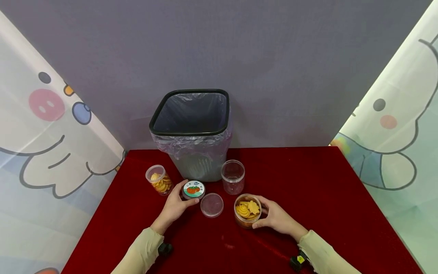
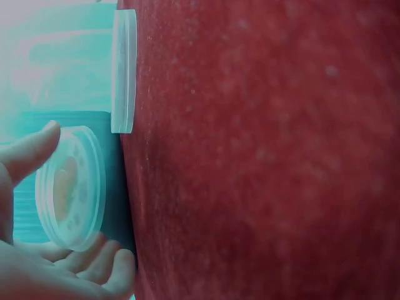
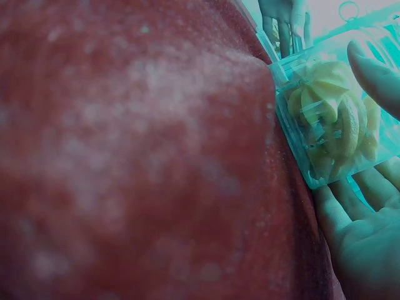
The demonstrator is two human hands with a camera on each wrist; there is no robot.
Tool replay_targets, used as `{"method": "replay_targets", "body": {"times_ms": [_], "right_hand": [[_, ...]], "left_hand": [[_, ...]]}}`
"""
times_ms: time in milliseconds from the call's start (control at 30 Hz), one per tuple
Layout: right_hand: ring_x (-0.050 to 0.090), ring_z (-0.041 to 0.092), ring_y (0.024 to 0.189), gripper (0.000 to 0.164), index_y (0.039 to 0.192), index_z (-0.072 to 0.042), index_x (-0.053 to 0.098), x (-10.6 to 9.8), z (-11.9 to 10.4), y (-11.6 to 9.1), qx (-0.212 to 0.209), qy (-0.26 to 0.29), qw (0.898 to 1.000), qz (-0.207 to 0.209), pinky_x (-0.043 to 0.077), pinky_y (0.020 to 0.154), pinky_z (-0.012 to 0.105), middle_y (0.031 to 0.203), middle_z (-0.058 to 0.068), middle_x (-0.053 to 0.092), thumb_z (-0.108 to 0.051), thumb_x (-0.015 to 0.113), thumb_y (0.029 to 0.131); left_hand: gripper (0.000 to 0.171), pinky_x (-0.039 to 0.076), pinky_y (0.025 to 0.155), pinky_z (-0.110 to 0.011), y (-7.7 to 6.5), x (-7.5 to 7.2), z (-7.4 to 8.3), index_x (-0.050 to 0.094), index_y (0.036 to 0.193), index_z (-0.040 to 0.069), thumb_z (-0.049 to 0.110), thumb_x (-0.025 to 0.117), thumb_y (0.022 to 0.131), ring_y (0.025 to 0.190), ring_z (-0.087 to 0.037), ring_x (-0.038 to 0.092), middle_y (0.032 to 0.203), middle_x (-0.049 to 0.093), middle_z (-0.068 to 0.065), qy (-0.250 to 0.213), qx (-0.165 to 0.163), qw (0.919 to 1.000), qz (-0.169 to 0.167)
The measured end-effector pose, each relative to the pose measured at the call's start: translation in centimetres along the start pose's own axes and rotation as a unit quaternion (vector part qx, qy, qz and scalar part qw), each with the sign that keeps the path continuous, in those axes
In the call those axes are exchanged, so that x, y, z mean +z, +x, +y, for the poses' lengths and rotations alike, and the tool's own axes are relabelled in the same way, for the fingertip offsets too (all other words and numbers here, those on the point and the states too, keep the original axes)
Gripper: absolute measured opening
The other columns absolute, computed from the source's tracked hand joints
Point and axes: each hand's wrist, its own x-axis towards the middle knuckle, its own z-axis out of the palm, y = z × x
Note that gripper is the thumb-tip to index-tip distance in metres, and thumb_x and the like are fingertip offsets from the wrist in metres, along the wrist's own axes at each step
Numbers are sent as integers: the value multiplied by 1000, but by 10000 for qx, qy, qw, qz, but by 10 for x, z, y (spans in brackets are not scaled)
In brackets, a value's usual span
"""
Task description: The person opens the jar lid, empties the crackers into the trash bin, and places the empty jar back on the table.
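Note:
My left hand (image 1: 175, 204) pinches a round clear lid (image 1: 193, 189) by its edges, thumb on one side and fingers on the other. A white, green and orange label covers the lid's face. In the left wrist view the same lid (image 2: 74, 187) stands tilted, above the red cloth. My right hand (image 1: 275, 217) grips an uncovered clear jar (image 1: 245, 223) of yellow cookies from its right side. Through the jar's wall, piped cookies (image 3: 331, 109) show in the right wrist view. Between the hands a plain clear lid (image 1: 211, 205) lies flat on the cloth.
An empty clear jar (image 1: 233, 177) stands behind the plain lid. At the left is another jar (image 1: 159, 180) with cookies. A grey bin (image 1: 202, 163) with a black rim and plastic liner stands at the back against the grey wall. Red cloth (image 1: 301, 182) covers the table.

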Motion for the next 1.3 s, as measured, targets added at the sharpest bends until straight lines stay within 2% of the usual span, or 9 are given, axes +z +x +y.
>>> {"method": "replay_targets", "body": {"times_ms": [133, 233, 467, 633, 800, 967, 1067, 1200, 1300], "right_hand": [[48, 30, 132, 88, 148, -4, 42, 0, 1, 0, -74, -21, 10000, -16, 44, 102, 26, 146, 16, 47, -23, 89, 76], [48, 28, 132, 89, 149, -5, 41, 0, 0, 0, -15, -5, 10000, -4, 44, 102, 25, 147, 14, 46, -23, 89, 76], [47, 22, 133, 92, 150, -7, 41, 1, -2, -1, 51, -2, 10000, 45, 43, 103, 26, 149, 10, 45, -25, 90, 74], [47, 28, 133, 91, 150, -6, 41, 1, 0, -1, 28, -15, 10000, 21, 44, 102, 26, 149, 13, 45, -24, 89, 75], [47, 30, 132, 90, 148, -4, 41, 0, -1, 0, 26, -52, 10000, 27, 44, 102, 26, 147, 14, 46, -25, 89, 75], [48, 27, 132, 90, 149, -5, 41, 0, -1, -1, 25, -12, 10000, 4, 44, 101, 24, 148, 14, 45, -24, 89, 75], [48, 29, 132, 90, 149, -3, 41, 0, 0, -1, -71, -12, 10000, -3, 45, 101, 25, 149, 17, 44, -23, 89, 76], [48, 29, 132, 90, 148, -2, 41, 0, 0, -1, -113, -64, 9999, 11, 45, 101, 26, 148, 18, 45, -24, 89, 76], [48, 26, 132, 90, 148, -4, 42, 0, 0, -1, -33, -95, 9999, 18, 44, 102, 25, 147, 14, 46, -24, 90, 75]], "left_hand": [[91, 40, 102, -50, -2, -3, -1, 36, 151, 1, 20, 87, 78, 125, -34, 48, 144, 44, -22, 150, -128, 9998, -39], [91, 36, 107, -54, -1, -4, -3, 36, 150, -1, 16, 87, 77, 130, -38, 45, 147, 42, -24, 273, -170, 9994, -117], [89, 39, 100, -49, -1, -6, -2, 38, 150, 0, 13, 87, 76, 125, -36, 47, 149, 41, -23, 354, -219, 9989, -198], [78, 38, 103, -52, -3, -10, 6, 41, 149, 2, 17, 81, 85, 131, -37, 44, 150, 40, -22, 205, -120, 9996, -161], [57, 36, 105, -56, -5, -16, 17, 48, 143, 3, 16, 72, 93, 132, -33, 46, 143, 51, -17, -4, 181, 9998, -69], [43, 41, 99, -56, -7, -23, 28, 55, 133, 3, 12, 70, 94, 118, -30, 57, 129, 62, -15, -33, 724, 9974, 57], [38, 44, 95, -54, -8, -29, 36, 59, 130, 8, 17, 70, 95, 110, -25, 61, 121, 66, -11, -20, 988, 9951, 89], [33, 49, 91, -50, -11, -37, 47, 61, 128, 17, 23, 70, 96, 103, -18, 63, 113, 68, -3, 77, 1388, 9902, 119], [32, 52, 85, -45, -14, -44, 58, 62, 127, 19, 21, 70, 96, 98, -14, 64, 109, 69, 2, 257, 1793, 9832, 222]]}}
